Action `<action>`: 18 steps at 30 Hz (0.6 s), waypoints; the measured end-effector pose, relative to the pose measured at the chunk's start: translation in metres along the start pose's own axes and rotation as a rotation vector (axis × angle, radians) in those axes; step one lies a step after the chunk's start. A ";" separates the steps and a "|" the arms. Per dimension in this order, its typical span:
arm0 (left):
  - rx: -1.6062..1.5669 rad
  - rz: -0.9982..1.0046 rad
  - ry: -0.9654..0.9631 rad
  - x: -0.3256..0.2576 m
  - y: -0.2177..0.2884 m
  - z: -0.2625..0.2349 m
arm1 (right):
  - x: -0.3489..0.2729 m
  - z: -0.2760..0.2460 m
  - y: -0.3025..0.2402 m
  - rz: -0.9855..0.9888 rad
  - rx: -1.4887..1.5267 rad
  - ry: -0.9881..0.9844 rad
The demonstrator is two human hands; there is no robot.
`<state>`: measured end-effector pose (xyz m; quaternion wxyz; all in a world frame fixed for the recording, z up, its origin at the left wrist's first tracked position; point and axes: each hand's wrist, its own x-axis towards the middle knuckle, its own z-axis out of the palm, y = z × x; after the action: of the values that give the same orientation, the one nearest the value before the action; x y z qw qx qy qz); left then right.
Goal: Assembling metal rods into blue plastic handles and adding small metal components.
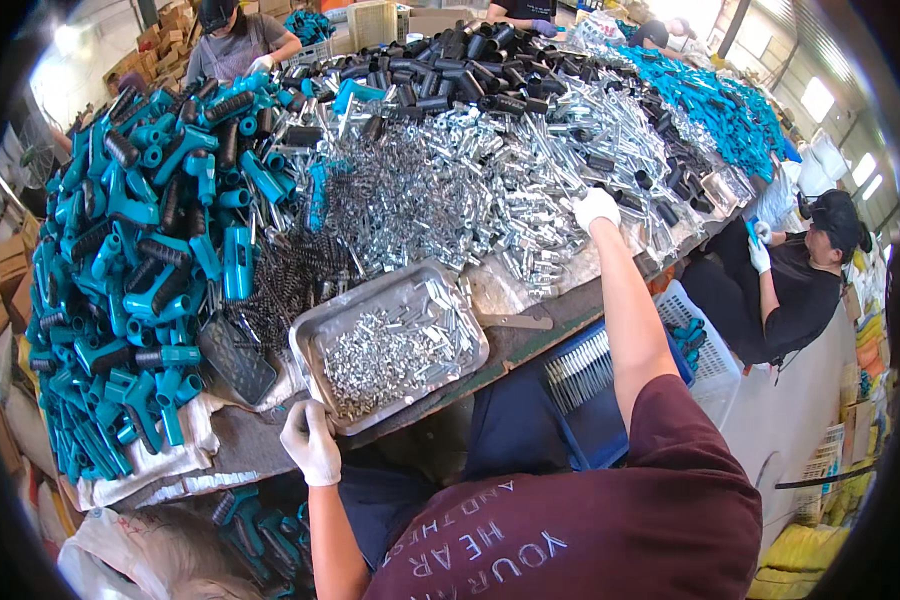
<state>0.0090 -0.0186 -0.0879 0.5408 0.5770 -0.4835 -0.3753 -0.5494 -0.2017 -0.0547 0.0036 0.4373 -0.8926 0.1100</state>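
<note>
Item one — your left hand (310,441), in a white glove, grips the near rim of the shallow rectangular metal tray (315,330), fingers clamped on its edge. The tray sits at the table's front edge and holds a heap of small silver metal parts (385,350).

Item two — your right hand (596,208), also gloved in white, reaches far across the table into the big pile of shiny zinc-plated metal fittings (450,190); its fingers curl down onto the pile, but you cannot tell whether they hold a piece.

To your left lies a mound of teal plastic handle housings with black grips (130,260). A patch of dark coiled springs (285,280) lies between that mound and the tray. Black cylindrical sleeves (450,70) lie heaped at the far side. A blue plastic crate (580,375) holding metal rods sits below the table near your right arm. A seated person in black with white gloves (800,280) works at your right.
</note>
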 end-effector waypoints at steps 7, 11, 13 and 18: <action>-0.078 -0.055 0.031 -0.002 0.007 0.003 | 0.003 0.007 0.000 -0.052 0.228 0.301; 0.006 0.128 0.153 -0.003 0.025 0.005 | -0.067 -0.045 -0.021 -0.176 0.319 0.616; 0.246 0.423 0.127 -0.003 0.065 0.032 | -0.120 -0.071 -0.033 -0.310 0.536 0.527; 0.606 0.865 -0.226 -0.002 0.134 0.105 | -0.235 -0.096 -0.088 -0.846 0.870 -0.221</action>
<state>-0.1120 -0.0369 0.0299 0.3997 0.4114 -0.8189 -0.0217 -0.3447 -0.0516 0.0315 -0.2243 0.7239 -0.5101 0.4068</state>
